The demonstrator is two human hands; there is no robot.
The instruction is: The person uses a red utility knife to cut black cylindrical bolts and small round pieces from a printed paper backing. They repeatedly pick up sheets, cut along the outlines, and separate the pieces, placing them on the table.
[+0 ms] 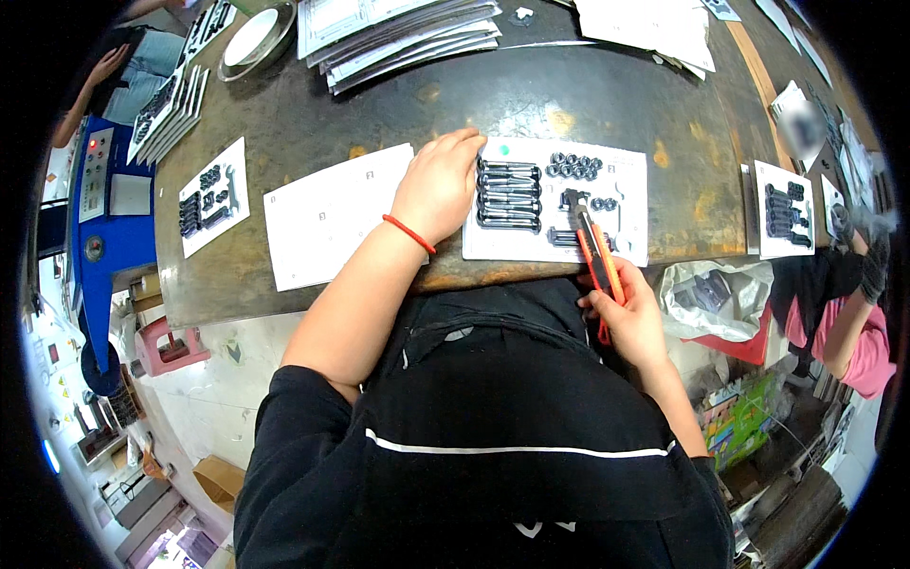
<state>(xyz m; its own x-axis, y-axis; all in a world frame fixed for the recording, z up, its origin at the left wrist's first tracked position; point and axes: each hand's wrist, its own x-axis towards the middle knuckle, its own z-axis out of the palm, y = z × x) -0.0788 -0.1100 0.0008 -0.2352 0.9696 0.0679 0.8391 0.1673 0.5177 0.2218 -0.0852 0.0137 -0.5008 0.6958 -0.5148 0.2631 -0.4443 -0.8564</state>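
In front of me a white card (550, 247) lies near the table's front edge, carrying rows of black bolts (509, 196) and black nuts (573, 166). My left hand (438, 186), red cord at its wrist, rests with fingers stretched flat along the card's upper left corner. My right hand (630, 318) is closed around an orange-and-black hand tool (601, 256). Its dark narrow head reaches over the card beside the nuts; its exact kind I cannot make out. Left of the card, printed white sheets (327, 223) lie partly behind my left forearm.
Paper stacks (408, 43) stand at the back of the table (455, 104). Finished-looking hardware cards lie left (214, 194) and right (785, 209). A metal dish (256, 43) sits far left. Below the right edge hangs a lined bin (716, 294), near another person in pink (853, 341).
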